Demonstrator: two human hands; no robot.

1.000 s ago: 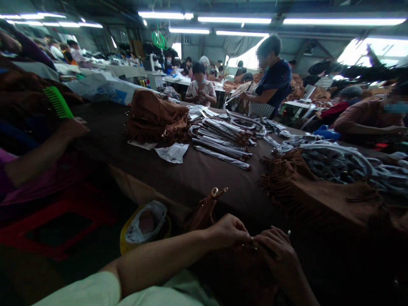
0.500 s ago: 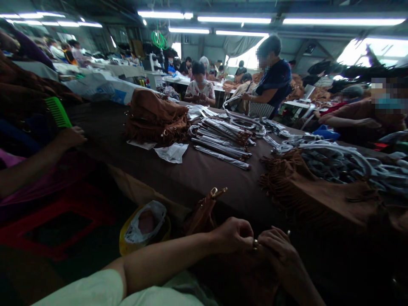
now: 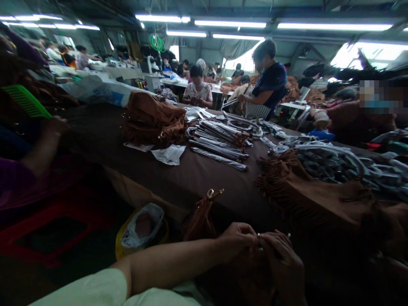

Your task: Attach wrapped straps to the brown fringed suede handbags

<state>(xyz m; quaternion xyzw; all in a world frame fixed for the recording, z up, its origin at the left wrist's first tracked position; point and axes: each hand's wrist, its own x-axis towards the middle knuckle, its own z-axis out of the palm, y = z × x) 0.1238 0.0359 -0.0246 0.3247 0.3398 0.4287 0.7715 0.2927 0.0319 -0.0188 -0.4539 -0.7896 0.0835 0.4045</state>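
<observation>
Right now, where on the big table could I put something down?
The brown table has bare cloth in front of the white papers and wrapped strips, and between the brown pile and someone's hand holding the green comb. The right side is crowded with fringed brown cloth and tangled loops.

Brown material [image 3: 247, 272] with a small metal fitting [image 3: 260, 241] between two hands

The brown material hangs in soft, dark folds beneath the left hand [image 3: 240, 239] and right hand [image 3: 283, 257], low in front of the table edge. The fitting, pale gold and shiny, sits at the pinched left fingertips, against the right fingers, which bend over the material; its exact shape is too small to tell. Just left of them a brown peak [image 3: 200, 216] stands tilted, bearing a gold ring [image 3: 210, 193] and a gold clasp [image 3: 218, 195] that points up and right. Whether it joins the held material is hidden.
</observation>
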